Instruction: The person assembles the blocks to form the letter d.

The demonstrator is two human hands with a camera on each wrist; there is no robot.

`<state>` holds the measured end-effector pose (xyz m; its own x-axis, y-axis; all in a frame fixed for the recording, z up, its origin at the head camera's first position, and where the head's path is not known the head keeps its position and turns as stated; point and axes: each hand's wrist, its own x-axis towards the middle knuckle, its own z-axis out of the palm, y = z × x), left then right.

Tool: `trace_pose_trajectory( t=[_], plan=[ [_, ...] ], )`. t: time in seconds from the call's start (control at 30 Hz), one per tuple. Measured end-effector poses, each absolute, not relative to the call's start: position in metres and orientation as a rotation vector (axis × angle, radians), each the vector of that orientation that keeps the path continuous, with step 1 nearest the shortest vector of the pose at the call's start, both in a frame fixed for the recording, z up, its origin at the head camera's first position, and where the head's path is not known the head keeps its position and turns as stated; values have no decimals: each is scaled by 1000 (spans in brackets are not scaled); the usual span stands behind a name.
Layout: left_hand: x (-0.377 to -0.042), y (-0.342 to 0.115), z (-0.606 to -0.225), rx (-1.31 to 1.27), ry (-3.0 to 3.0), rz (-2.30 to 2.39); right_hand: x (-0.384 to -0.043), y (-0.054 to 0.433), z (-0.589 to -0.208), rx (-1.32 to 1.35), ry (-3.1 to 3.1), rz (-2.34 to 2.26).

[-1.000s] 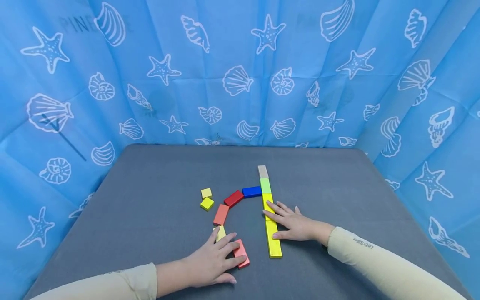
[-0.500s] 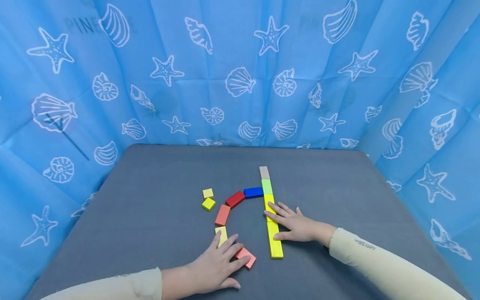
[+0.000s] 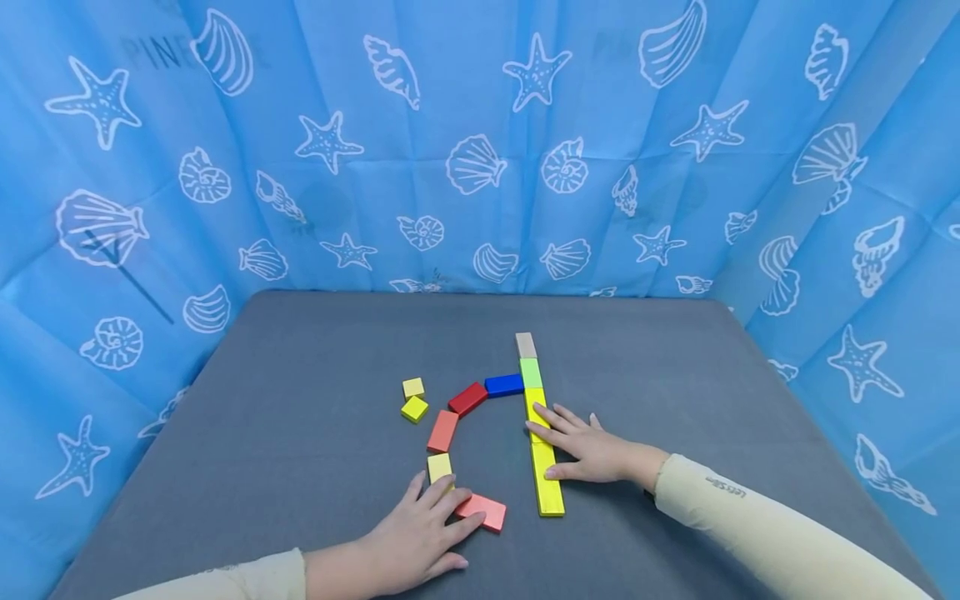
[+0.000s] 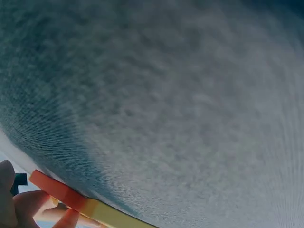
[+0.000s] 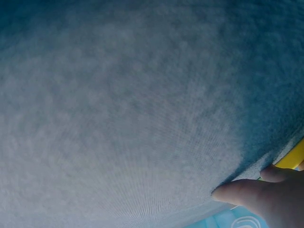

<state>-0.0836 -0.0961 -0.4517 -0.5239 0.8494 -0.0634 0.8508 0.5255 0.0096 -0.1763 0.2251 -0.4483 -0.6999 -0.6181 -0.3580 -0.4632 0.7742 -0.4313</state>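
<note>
My left hand (image 3: 408, 542) lies with fingers spread at the near end of a curved row of wooden blocks. Its fingertips touch a pink block (image 3: 487, 512) and overlap the lower end of a pale yellow block (image 3: 438, 467). In the left wrist view that yellow block (image 4: 114, 216) sits end to end with an orange-looking block (image 4: 56, 189), fingers behind them. The right hand (image 3: 596, 450) rests its outstretched fingers on a straight column: an upper yellow block (image 3: 533, 402) and a lower yellow block (image 3: 550, 497). Only a yellow edge (image 5: 292, 156) shows in the right wrist view.
Along the curve run a salmon block (image 3: 442, 431), a red block (image 3: 468, 399) and a blue block (image 3: 504, 385) meeting the column. Green (image 3: 530, 373) and grey (image 3: 526, 345) blocks top it. Two small yellow blocks (image 3: 414, 409) lie left. A blue shell-print curtain (image 3: 480, 217) surrounds the grey table (image 3: 315, 375).
The pink block has turned from steeply slanted to nearly crosswise, its left end now close to the pale yellow block. My left hand has shifted slightly left and down. The right hand stays put.
</note>
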Motion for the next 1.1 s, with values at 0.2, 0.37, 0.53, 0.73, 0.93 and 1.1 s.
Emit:
trace_pose_trajectory(
  t=[0.2, 0.37, 0.53, 0.73, 0.93, 1.1],
  plan=[
    [-85, -101, -450, 1551, 2694, 104, -176, 225, -448, -806, 2469, -424],
    [-95, -114, -446, 1526, 2717, 182, -177, 224, -447, -806, 2471, -423],
    [-107, -128, -445, 1456, 2729, 46, -177, 224, -447, -797, 2472, -418],
    [-109, -132, -452, 1451, 2723, -34, -176, 224, -447, -802, 2469, -424],
    [-106, -128, -455, 1453, 2777, -39, -176, 224, -447, -808, 2472, -428],
    [-102, -125, -457, 1438, 2812, -11, -176, 224, -447, -815, 2468, -428]
  ],
)
